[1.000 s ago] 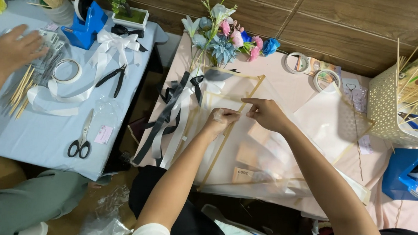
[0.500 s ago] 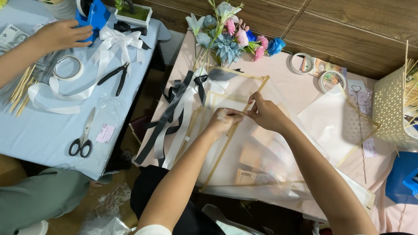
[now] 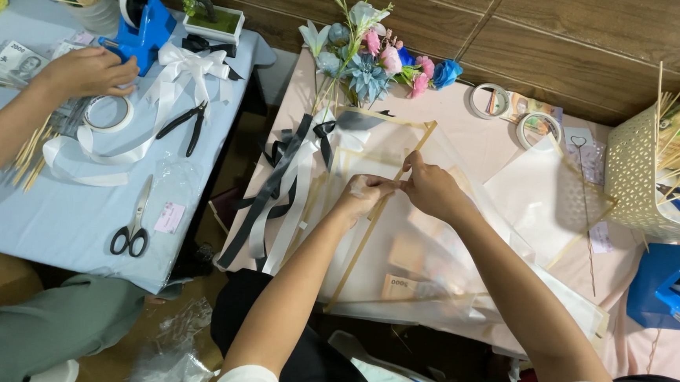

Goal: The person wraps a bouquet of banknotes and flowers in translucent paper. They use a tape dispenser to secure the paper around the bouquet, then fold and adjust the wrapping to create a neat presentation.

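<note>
Pink-clothed table (image 3: 469,136): both hands' fingers, left hand (image 3: 363,194) and right hand (image 3: 432,189), pinch clear gold-edged wrapping sheet (image 3: 399,250).

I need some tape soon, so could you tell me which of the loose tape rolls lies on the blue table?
The white tape roll beside the co-worker's hand; the other two rolls lie on the pink table.

A craft workspace: ribbons (image 3: 277,187), artificial flowers (image 3: 379,60), scissors (image 3: 133,225) and tape rolls (image 3: 489,100) crowd two tables (image 3: 63,221).

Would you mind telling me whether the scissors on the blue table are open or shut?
Shut. The scissors lie flat on the blue table, blades together in one narrow strip, black handles side by side.
</note>
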